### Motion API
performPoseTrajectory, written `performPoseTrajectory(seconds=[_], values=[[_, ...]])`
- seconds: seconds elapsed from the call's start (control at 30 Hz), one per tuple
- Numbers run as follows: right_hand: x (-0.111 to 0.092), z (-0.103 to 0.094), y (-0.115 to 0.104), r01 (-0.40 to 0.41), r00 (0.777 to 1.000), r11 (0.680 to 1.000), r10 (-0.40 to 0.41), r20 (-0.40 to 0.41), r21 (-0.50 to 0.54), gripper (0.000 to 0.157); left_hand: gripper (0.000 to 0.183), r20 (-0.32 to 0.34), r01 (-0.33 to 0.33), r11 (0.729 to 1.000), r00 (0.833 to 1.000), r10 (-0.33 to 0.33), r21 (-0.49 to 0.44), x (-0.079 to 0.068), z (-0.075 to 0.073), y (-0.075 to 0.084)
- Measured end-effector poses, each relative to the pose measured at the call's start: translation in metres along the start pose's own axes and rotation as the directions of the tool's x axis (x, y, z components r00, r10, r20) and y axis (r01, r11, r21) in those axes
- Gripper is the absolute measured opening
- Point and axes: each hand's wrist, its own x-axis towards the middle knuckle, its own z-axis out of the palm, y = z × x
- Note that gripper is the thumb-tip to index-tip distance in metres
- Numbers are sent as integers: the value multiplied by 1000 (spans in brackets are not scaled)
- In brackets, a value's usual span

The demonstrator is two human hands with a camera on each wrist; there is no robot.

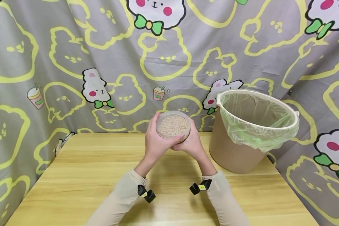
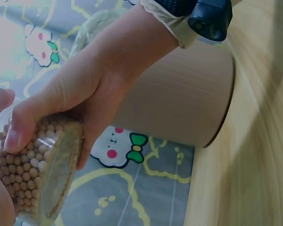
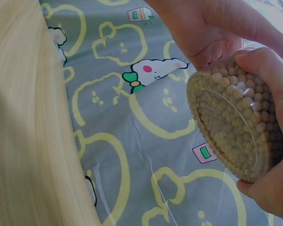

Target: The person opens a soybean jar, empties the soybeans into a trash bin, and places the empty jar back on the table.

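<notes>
Both hands hold a clear round jar (image 1: 174,125) between them, raised over the far part of the table. Small beige balls like dried beans (image 3: 250,103) fill it. My left hand (image 1: 156,141) grips the jar's left side, its thumb laid across the near side. My right hand (image 1: 190,141) grips the right side, with the fingers partly hidden behind the jar. In the left wrist view, the right thumb (image 2: 18,129) presses on the jar's wall and the flat round base (image 2: 61,172) faces the table side. The jar is tilted in both wrist views.
A beige bin (image 1: 234,147) stands at the table's right, lined with a green translucent bag (image 1: 243,131) folded over its rim. A patterned curtain (image 1: 115,62) hangs behind the wooden table (image 1: 87,175). Both sleeved wrists carry small black cameras (image 1: 147,194).
</notes>
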Motion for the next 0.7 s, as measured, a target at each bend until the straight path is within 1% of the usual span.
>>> performPoseTrajectory(seconds=[0.13,0.27,0.33,0.53,0.7], values=[[-1,1,0,-3,1000,1000,3,2,-27,122,111,-50,7,1000,999,-7,-2,-2,3,2],[-1,0,0,-5,1000,1000,5,9,-29,122,108,-115,-20,999,993,16,-37,2,1,5],[-1,-2,1,-12,1000,1000,13,8,-24,120,105,-129,-33,998,991,26,-51,4,-2,6],[1,-7,2,-15,1000,1000,15,9,-2,117,103,-103,-44,998,994,39,-54,9,-10,2],[3,-10,2,-9,1000,1000,9,22,9,116,102,-73,-46,995,997,40,-84,12,-16,-4]])
